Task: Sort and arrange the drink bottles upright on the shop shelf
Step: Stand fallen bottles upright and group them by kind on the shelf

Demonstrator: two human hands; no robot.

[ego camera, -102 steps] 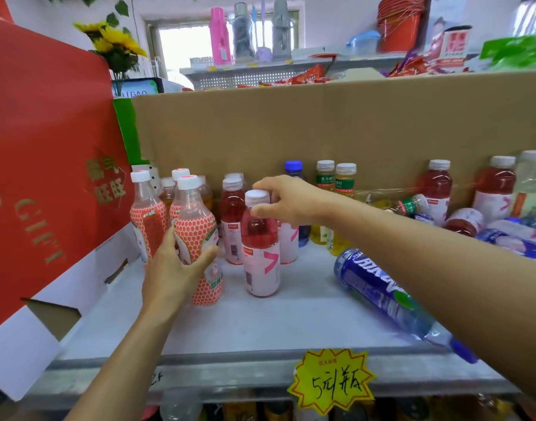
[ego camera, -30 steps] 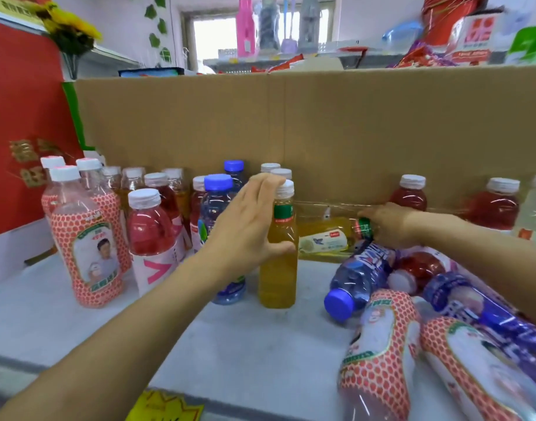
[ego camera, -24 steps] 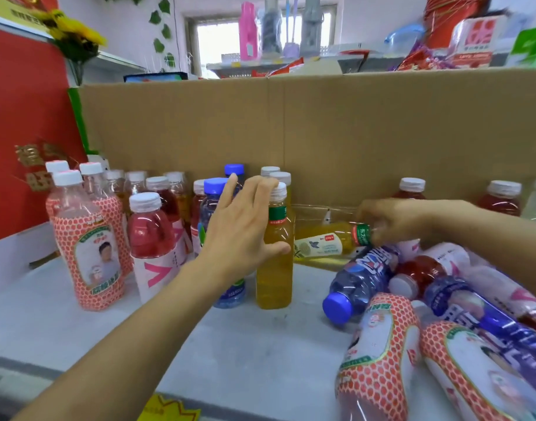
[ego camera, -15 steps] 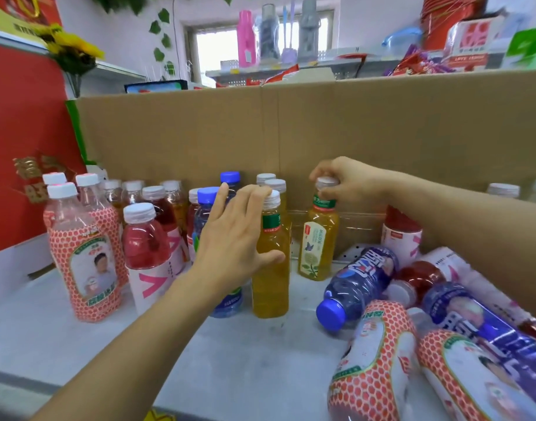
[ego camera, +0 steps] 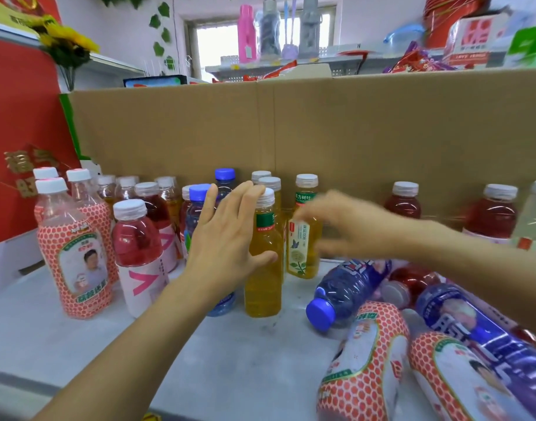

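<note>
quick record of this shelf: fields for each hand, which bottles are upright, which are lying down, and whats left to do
left hand: flat, fingers straight, against the front yellow tea bottle
right hand: blurred, beside the labelled tea bottle; grip cannot be told
upright: both tea bottles, dotted-sleeve bottle, red drink bottle
lying down: blue-capped water bottle, two lying dotted-sleeve bottles, blue-labelled bottle
backing: cardboard sheet
left to do: stand up the right-side pile

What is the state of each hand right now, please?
Left hand: open, flat fingers against the front yellow tea bottle.
Right hand: blurred beside the labelled tea bottle; grip cannot be told.
</note>
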